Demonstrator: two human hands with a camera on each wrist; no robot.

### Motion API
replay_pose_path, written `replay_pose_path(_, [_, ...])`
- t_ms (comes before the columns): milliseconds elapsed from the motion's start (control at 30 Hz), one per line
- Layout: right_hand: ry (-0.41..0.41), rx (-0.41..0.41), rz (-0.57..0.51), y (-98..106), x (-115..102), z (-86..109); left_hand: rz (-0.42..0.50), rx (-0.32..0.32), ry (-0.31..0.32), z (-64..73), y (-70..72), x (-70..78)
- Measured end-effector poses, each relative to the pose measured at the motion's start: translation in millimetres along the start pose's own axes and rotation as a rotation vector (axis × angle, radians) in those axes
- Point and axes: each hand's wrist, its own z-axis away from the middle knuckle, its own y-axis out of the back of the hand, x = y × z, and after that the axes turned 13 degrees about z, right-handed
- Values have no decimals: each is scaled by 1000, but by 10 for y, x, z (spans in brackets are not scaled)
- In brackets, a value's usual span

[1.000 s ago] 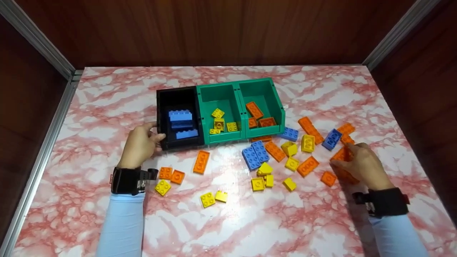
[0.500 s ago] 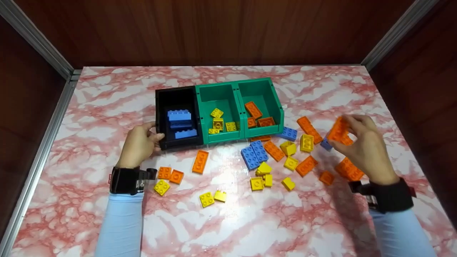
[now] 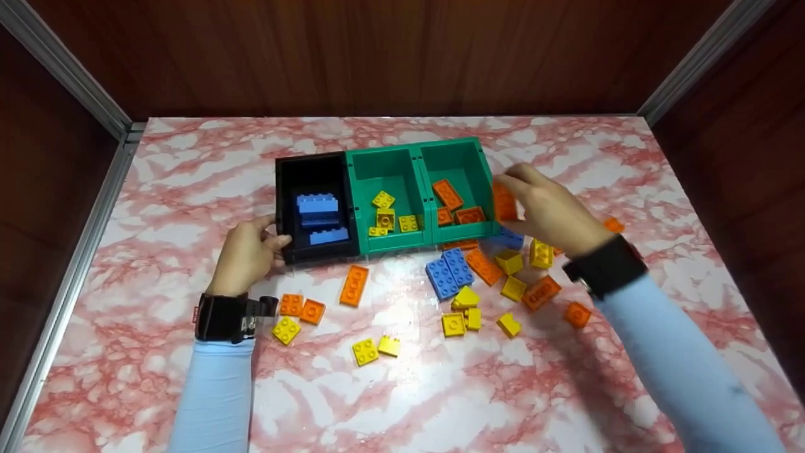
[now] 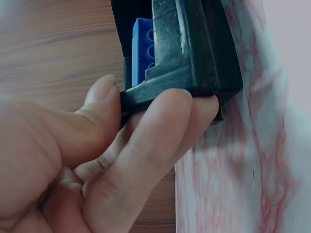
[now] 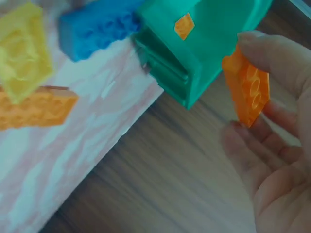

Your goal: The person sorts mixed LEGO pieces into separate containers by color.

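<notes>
My left hand pinches the wall of the black bin between thumb and fingers; blue bricks lie inside that bin. My right hand holds an orange brick by its ends, just beyond the right wall of the right green bin. Several orange bricks rest in this bin. The middle green bin, joined between the other two, contains several yellow bricks. In the left wrist view, my thumb presses the black bin's rim.
Loose blue, yellow and orange bricks lie in front of the right bin, among them a blue pair and a flat orange brick. More sit nearer the left forearm, such as an orange brick. Dark panels enclose the marbled table.
My right hand has lifted the orange brick from the pile at the right and carried it left to the right green bin. My left hand stays on the black bin.
</notes>
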Motion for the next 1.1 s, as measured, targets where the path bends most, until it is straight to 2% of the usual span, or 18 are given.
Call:
replay_pose_path(133, [45,-71,39,-49,-9,-295,-8,5,0,-3,-20,9])
replay_pose_path(333, [5,-222,116,-179,4,-611,-16,4,10,4,-42,22])
replay_pose_path(467, [-3,-265,176,-289,34,-728,-17,0,10,3,-57,21])
replay_pose_path(700, [-7,-283,211,-373,90,-772,-31,-4,-1,-10,-60,23])
replay_pose_path(900, [-38,-306,164,-242,122,-716,-15,0,23,-17,-40,19])
replay_pose_path(1000, [-30,-247,111,-104,157,-630,-12,6,35,-16,-19,12])
replay_pose_path(1100, [-5,-142,60,32,225,-480,-17,7,32,-16,4,5])
